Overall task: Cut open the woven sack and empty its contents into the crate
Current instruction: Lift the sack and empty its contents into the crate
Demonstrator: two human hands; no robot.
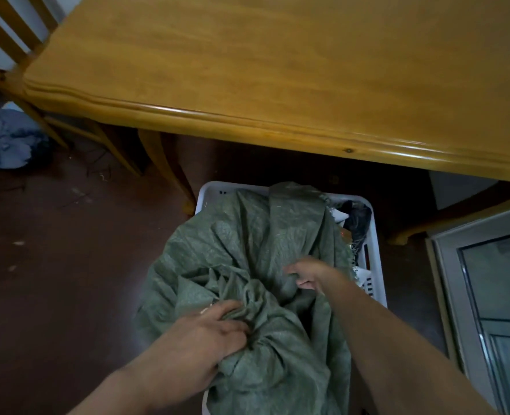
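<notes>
- Head view: the green woven sack [247,241] lies slumped over and into the white crate [374,253] on the floor [68,250], hiding most of the crate's opening. Only the far rim and the right wall show.
- The sack's long axis runs away from the person, from a gathered, knotted-looking end close in to a looser end draped at the crate's far rim.
- The left hand [199,333] is the nearer one. Its fingers are curled into the bunched fabric at the gathered end, gripping it.
- The right hand [310,274] reaches further out and to the right, pinching a fold of the sack just inside the crate's right wall.
- Dark, mixed contents [357,218] show in the crate's far right corner, beside the sack's edge, so I judge the emptying to be partly done. The cut itself is not visible.
- Lifting the near end would tip what remains towards the far side, so the pull looks to be up and towards the person.
- Room is tight beyond the crate: the edge of the wooden table [277,85] overhangs just past the far rim, with a table leg close on the left.
- A framed glass panel [487,295] lies near on the right.
- To the left is open floor, with a chair [14,55] and a blue cloth [5,139] well apart.
</notes>
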